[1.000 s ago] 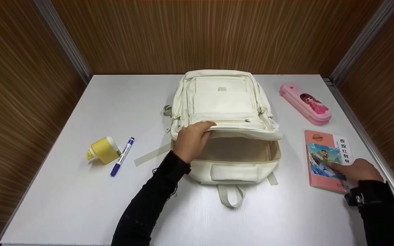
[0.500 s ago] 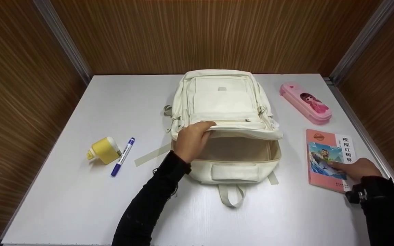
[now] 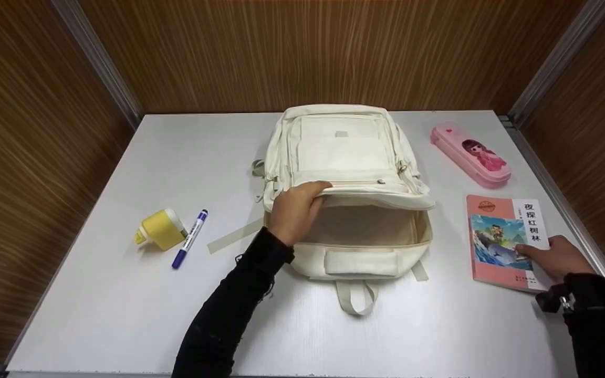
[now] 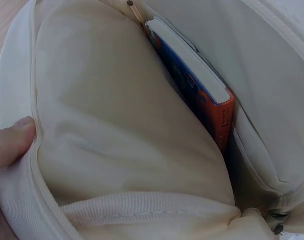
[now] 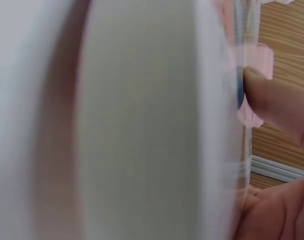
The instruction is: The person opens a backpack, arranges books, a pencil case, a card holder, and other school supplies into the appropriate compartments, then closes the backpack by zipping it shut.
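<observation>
The right hand grips the pink-edged book at its 4 o'clock side, thumb on the cover picture; the fingers beneath are hidden in the head view. Whether the book touches the white table I cannot tell. Taking the cream backpack as the dial's centre, that book lies between 3 and 4 o'clock. At the bag's 8 o'clock, the left hand pinches the upper edge of its mouth, which gapes towards 6 o'clock.

Inside the bag, the left wrist view shows a blue-and-orange book between 1 and 2 o'clock, a slim stick by its upper corner.

Farther out, the pink pencil case lies between 2 and 3 o'clock. Between 8 and 9 o'clock is the purple marker, its length running 1 to 7, with the yellow bottle just beyond.
</observation>
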Action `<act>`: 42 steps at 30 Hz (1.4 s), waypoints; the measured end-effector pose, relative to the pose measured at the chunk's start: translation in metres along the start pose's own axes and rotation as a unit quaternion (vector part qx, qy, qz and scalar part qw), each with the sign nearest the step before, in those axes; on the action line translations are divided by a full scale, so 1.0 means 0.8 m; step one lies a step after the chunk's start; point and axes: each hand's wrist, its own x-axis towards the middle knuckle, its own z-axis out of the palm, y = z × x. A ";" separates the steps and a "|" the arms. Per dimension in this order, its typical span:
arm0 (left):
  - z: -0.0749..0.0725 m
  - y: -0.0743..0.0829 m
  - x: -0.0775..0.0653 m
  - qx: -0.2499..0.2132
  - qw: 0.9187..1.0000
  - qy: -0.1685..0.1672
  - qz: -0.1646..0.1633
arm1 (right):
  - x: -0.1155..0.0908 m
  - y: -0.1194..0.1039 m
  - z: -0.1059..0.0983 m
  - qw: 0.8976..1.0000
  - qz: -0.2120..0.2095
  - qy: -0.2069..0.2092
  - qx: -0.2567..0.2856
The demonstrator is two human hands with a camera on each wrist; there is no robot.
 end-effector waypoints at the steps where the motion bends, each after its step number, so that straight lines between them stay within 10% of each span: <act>1: 0.000 0.000 0.001 0.002 1.000 0.001 -0.004 | -0.001 0.001 0.000 1.000 -0.004 0.002 -0.004; 20: -0.004 0.010 0.023 0.017 0.997 0.070 -0.010 | -0.015 -0.014 0.015 0.992 -0.045 0.063 0.096; 42: -0.007 0.017 0.044 0.021 0.994 0.103 -0.018 | -0.065 -0.056 0.049 0.981 -0.078 -0.004 0.176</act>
